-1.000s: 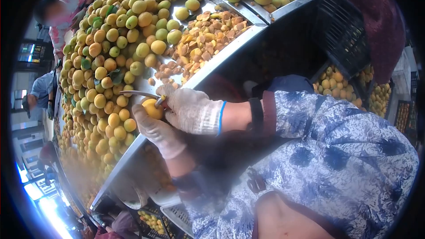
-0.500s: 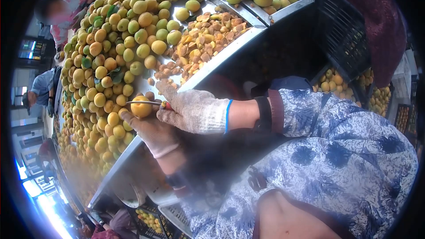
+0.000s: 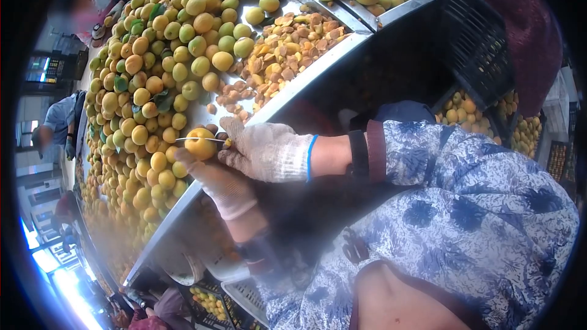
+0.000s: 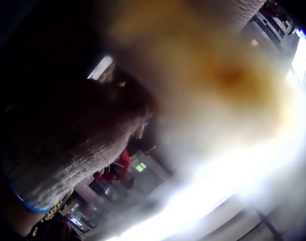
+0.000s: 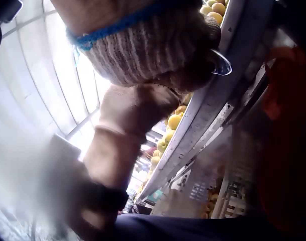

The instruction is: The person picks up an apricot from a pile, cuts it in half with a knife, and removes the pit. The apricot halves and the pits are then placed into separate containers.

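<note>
In the head view my gloved left hand [image 3: 223, 188] holds a yellow apricot [image 3: 200, 151] between its fingers and thumb over the edge of the metal table. My right hand [image 3: 266, 153], in a knitted glove with a blue cuff, grips a small knife by its handle [image 3: 227, 144]. The thin knife blade [image 3: 197, 139] lies across the apricot. The right wrist view shows the right glove [image 5: 148, 50] above the left hand [image 5: 135, 110], the two close together. Blur covers much of the left wrist view, where the right glove [image 4: 67, 145] appears dark.
A large heap of apricots [image 3: 140, 95] with some leaves covers the metal table. Brown and orange pieces [image 3: 281, 61] lie beside it, near the table's raised rim [image 3: 306, 76]. A black crate [image 3: 471, 36] stands at upper right. Other people [image 3: 58, 119] work beyond the heap.
One second ago the blade stuck out past the apricot, which sat lower between the hands. The blade then came across the fruit and stays there, with the hands shifting slightly.
</note>
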The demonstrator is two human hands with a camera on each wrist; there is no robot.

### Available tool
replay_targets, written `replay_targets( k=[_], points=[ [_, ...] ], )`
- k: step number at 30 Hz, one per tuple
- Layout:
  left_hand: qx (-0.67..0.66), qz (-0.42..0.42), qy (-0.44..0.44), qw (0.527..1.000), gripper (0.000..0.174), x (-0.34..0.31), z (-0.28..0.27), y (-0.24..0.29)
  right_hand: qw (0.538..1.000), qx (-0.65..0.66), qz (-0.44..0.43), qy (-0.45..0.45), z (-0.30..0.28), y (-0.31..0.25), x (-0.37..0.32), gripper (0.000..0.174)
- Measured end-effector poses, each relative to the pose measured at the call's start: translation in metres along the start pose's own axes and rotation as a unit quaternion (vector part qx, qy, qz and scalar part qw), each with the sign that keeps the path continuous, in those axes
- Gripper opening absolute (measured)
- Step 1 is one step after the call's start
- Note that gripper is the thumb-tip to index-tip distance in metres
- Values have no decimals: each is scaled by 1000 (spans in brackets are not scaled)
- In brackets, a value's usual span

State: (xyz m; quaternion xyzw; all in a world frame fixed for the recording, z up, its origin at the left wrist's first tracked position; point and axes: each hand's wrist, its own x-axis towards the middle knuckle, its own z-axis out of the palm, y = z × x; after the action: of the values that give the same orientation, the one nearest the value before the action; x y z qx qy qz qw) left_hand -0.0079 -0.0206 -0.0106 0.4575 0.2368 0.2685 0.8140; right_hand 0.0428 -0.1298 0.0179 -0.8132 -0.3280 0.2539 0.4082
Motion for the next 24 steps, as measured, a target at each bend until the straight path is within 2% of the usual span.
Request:
replay_targets(
  k=[1, 2, 4, 6, 7, 8, 9, 11, 13, 16, 18, 22, 24],
  points=[
    [95, 56, 16, 994, 56, 1, -1, 0, 1000, 0, -1, -1, -1, 0, 3, 49],
    [95, 57, 16, 994, 56, 1, -2, 2, 1000, 7, -1, -8, -2, 2, 8, 47],
    [327, 158, 13, 932, 55, 0, -5, 6, 1000, 13, 0, -13, -4, 1, 8, 46],
    [314, 179, -2, 932, 57, -1, -10, 6, 1000, -4, -27, -2, -5, -4, 3, 46],
    [180, 79, 7, 980, 58, -4, -10, 8, 999, -36, 3, -35, -12, -12, -2, 47],
    [41, -23, 17, 999, 60, -6, -10, 9, 999, -34, 4, -35, -5, -9, -3, 47],
    [-49, -52, 20, 997, 63, -1, -15, 7, 999, -40, -23, -14, 4, -2, -2, 47],
    [-57, -59, 3, 997, 64, 0, -11, 9, 997, -19, -70, 15, 5, -3, 1, 49],
    [-68, -66, -13, 995, 65, -1, -9, 11, 998, -36, -54, 17, 4, -1, 1, 49],
    [-2, -33, 0, 999, 63, -1, -9, 6, 998, -54, -19, 5, -2, -2, 0, 49],
    [86, 45, 8, 995, 60, 5, -18, 3, 998, -66, -8, 1, -1, -1, 1, 48],
    [19, -23, 4, 1000, 58, 7, -30, 9, 996, -84, -20, -27, 3, 0, 1, 48],
    [106, -20, 0, 994, 57, 11, -29, 13, 996, -88, -21, -15, -4, -2, 0, 49]
  ],
)
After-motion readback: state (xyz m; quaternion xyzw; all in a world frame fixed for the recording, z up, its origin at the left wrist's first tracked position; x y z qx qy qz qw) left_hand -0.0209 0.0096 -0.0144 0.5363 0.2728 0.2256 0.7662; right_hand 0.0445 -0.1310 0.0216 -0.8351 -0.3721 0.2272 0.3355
